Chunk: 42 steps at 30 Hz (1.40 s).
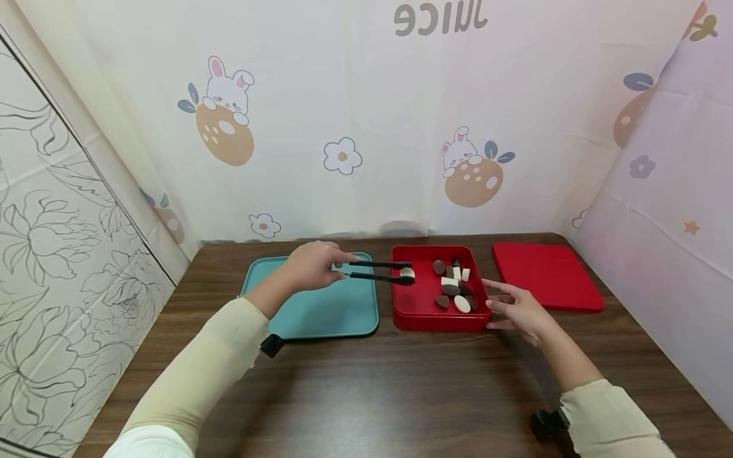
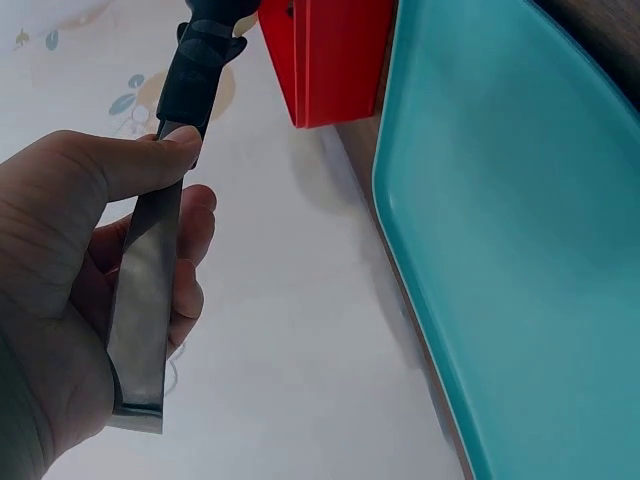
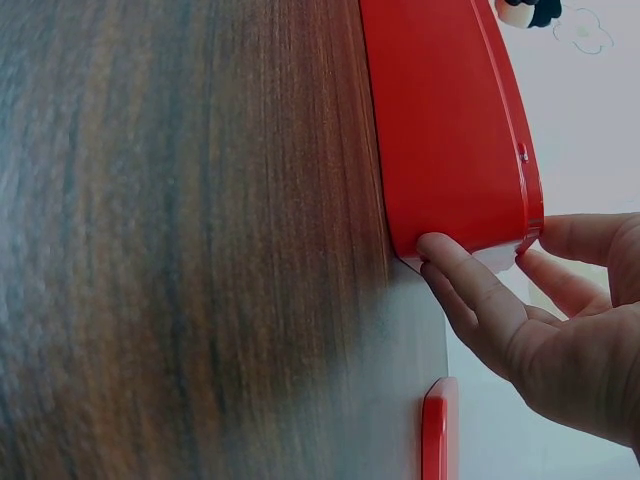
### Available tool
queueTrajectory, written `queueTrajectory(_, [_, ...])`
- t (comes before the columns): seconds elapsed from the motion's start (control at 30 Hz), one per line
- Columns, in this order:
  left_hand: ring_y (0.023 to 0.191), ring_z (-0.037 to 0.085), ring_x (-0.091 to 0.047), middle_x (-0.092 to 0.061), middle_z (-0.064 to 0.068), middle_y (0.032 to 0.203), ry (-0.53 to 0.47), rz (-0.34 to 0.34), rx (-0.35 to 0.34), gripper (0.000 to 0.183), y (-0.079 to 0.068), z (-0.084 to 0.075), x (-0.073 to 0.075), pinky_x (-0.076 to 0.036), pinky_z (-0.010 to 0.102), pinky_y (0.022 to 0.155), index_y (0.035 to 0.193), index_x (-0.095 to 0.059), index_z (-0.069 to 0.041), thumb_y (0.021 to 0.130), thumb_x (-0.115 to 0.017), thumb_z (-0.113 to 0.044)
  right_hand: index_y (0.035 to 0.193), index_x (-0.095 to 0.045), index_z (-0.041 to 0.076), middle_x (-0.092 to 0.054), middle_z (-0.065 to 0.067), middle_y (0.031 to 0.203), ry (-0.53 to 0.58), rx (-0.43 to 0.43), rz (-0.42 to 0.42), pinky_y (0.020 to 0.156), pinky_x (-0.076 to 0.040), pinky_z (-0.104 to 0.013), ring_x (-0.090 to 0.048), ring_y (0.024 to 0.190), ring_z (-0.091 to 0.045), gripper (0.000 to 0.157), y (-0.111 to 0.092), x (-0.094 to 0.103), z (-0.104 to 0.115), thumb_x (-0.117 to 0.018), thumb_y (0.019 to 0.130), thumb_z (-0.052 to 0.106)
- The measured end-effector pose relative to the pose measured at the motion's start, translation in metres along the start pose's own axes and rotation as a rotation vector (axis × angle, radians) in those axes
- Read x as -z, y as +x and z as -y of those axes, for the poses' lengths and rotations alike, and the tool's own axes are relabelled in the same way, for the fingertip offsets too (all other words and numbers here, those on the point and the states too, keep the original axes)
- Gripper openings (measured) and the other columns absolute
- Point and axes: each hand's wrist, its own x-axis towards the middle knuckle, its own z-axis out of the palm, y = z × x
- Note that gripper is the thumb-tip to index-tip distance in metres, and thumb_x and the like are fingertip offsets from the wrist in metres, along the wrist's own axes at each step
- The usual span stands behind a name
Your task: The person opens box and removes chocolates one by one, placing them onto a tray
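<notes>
My left hand (image 1: 312,264) grips a pair of tongs (image 1: 375,277) with metal handles and black ends, thumb on one side and fingers on the other. The black tips reach over the left edge of a red box (image 1: 441,322) and pinch a small piece (image 1: 407,272), which looks white in the head view. Inside the box lie several brown and white pieces, among them an oval white piece (image 1: 462,304). Against the box's right wall rests my right hand (image 1: 521,312), fingers extended; in the right wrist view its fingertips (image 3: 435,245) touch the box's corner.
Left of the box, under my left forearm, lies a teal tray (image 1: 332,312). A flat red lid (image 1: 544,273) lies on the dark wooden table (image 1: 366,394) to the right. A printed curtain (image 1: 389,95) hangs behind the table's back edge.
</notes>
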Motion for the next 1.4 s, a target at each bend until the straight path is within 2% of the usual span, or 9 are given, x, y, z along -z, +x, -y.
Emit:
queueTrajectory(0.4, [0.064,0.008,-0.051,-0.055,-0.004,0.079,-0.082,-0.069,0.038,0.043,-0.022,0.014,-0.006,-0.045,0.028,0.058,0.129,-0.067,-0.018,0.087,-0.075,-0.016,0.155,-0.021,0.005,-0.028,-0.037,0.146,0.008,0.003,0.018,0.083,-0.054,-0.048,-0.044,0.126,-0.048,0.064,-0.001,0.000,0.000,-0.053,0.101,0.011])
queueTrajectory(0.63, [0.072,0.012,-0.058,-0.063,0.002,0.090,-0.097,-0.141,0.062,0.042,-0.030,0.021,-0.010,-0.048,0.029,0.061,0.127,-0.068,-0.018,0.086,-0.076,-0.014,0.155,-0.022,0.006,-0.029,-0.036,0.146,0.005,-0.009,0.007,0.083,-0.054,-0.047,-0.046,0.124,-0.045,0.064,-0.001,0.000,0.001,-0.054,0.100,0.011])
queueTrajectory(0.77, [0.074,0.013,-0.059,-0.063,0.003,0.090,-0.108,-0.164,0.072,0.041,-0.035,0.024,-0.012,-0.048,0.029,0.061,0.126,-0.069,-0.017,0.086,-0.076,-0.014,0.155,-0.022,0.005,-0.029,-0.037,0.146,0.004,-0.008,0.007,0.083,-0.054,-0.047,-0.046,0.125,-0.046,0.064,-0.001,0.000,0.001,-0.054,0.100,0.011])
queueTrajectory(1.0, [0.071,0.013,-0.056,-0.061,0.000,0.086,-0.116,-0.185,0.109,0.042,-0.041,0.031,-0.013,-0.046,0.029,0.060,0.127,-0.068,-0.016,0.086,-0.076,-0.013,0.155,-0.021,0.006,-0.029,-0.037,0.146,0.006,-0.007,0.006,0.083,-0.053,-0.048,-0.045,0.125,-0.047,0.064,-0.001,0.000,0.001,-0.054,0.100,0.011])
queueTrajectory(1.4, [0.068,0.014,-0.052,-0.062,0.005,0.087,-0.103,-0.186,0.182,0.044,-0.047,0.046,-0.020,-0.045,0.031,0.059,0.128,-0.067,-0.015,0.085,-0.076,-0.013,0.155,-0.021,0.005,-0.029,-0.037,0.145,0.011,0.001,0.013,0.083,-0.054,-0.047,-0.047,0.124,-0.045,0.064,-0.001,0.000,0.001,-0.053,0.101,0.010])
